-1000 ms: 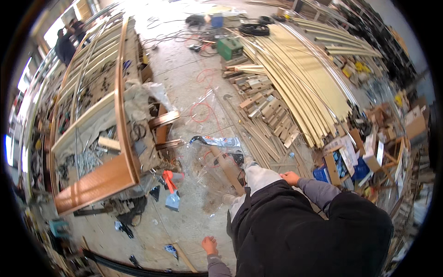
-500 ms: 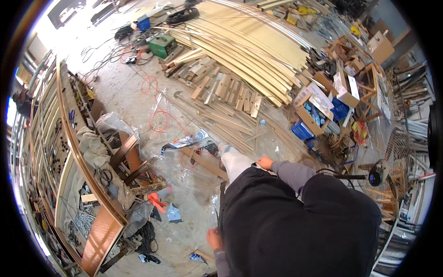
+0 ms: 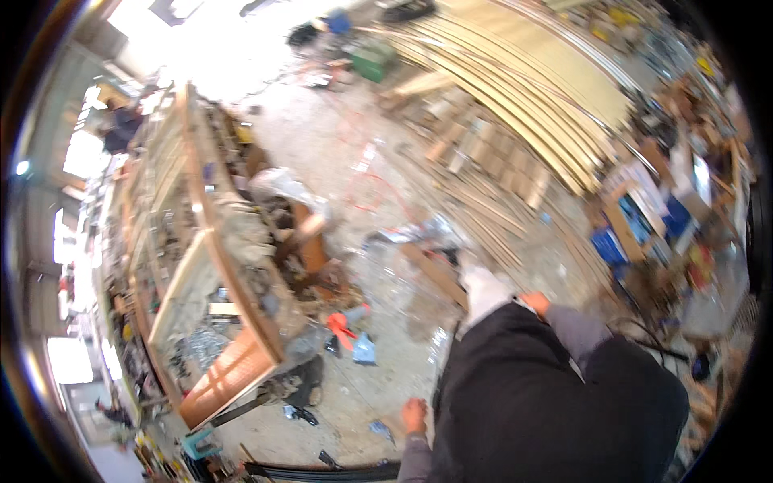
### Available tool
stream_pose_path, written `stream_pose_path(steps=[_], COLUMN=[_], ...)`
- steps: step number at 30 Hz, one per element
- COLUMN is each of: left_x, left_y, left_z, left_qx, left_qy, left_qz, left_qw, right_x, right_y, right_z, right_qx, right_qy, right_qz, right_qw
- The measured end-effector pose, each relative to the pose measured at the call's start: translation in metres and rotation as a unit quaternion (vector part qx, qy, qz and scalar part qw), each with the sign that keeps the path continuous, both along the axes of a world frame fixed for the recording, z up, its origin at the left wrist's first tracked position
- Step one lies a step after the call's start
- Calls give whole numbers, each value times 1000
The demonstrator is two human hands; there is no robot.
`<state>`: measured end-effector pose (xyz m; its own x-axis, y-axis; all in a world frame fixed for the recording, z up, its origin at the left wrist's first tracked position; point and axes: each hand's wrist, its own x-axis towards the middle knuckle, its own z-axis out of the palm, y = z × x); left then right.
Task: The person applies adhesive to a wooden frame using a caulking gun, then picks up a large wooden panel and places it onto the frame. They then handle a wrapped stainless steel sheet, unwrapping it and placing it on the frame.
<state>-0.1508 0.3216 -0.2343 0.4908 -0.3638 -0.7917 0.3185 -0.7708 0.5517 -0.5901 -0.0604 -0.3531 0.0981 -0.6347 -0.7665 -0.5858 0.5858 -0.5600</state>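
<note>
My left hand point(image 3: 414, 417) hangs beside the dark jacket point(image 3: 555, 402), over the concrete floor. Its fingers look curled in, and nothing shows in them. At the front of my waist is my right hand point(image 3: 535, 304), close to the jacket's edge and just above my light trouser leg point(image 3: 485, 291). Motion blur and the hand's small size hide what its fingers do. Nearest on the floor to my left hand are a scrap of blue-and-white wrapping point(image 3: 381, 430) and an orange-red caulking gun point(image 3: 341, 330) with a grey-blue scrap point(image 3: 364, 349) beside it.
To the left stands a long wood-edged workbench point(image 3: 241, 310) loaded with loose hardware. Stacked yellowish boards point(image 3: 515, 97) and short wood offcuts point(image 3: 483, 153) lie ahead. Cardboard boxes point(image 3: 632, 217) crowd the right. A brown plank point(image 3: 435, 276) and clear plastic sheeting lie by my foot.
The view has swung left, so the surroundings sit further right and more of the bench side shows. My left hand now hangs apart from the jacket. My right hand remains at my waist.
</note>
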Motion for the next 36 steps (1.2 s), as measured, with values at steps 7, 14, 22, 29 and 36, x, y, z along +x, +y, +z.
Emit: stream_pose_path(steps=[7, 14, 22, 29, 36], left_x=[56, 178, 287, 373, 402], left_y=[-159, -295, -347, -380, -355], left_z=[100, 252, 274, 269, 208], left_qx=[-117, -131, -25, -28, -40], left_qy=[-427, -662, -654, -598, -632], left_qz=[-178, -72, -87, -81, -153], left_qw=[879, 734, 751, 797, 759], right_x=[-36, 25, 131, 181, 180], right_y=[-51, -164, -255, -234, -147], right_z=[-70, -59, 22, -58, -90], right_qx=[-213, -66, 64, 37, -84], right_qy=[143, 99, 69, 3, 119], right_qz=[474, 291, 191, 54, 105], right_qw=[842, 949, 977, 998, 984])
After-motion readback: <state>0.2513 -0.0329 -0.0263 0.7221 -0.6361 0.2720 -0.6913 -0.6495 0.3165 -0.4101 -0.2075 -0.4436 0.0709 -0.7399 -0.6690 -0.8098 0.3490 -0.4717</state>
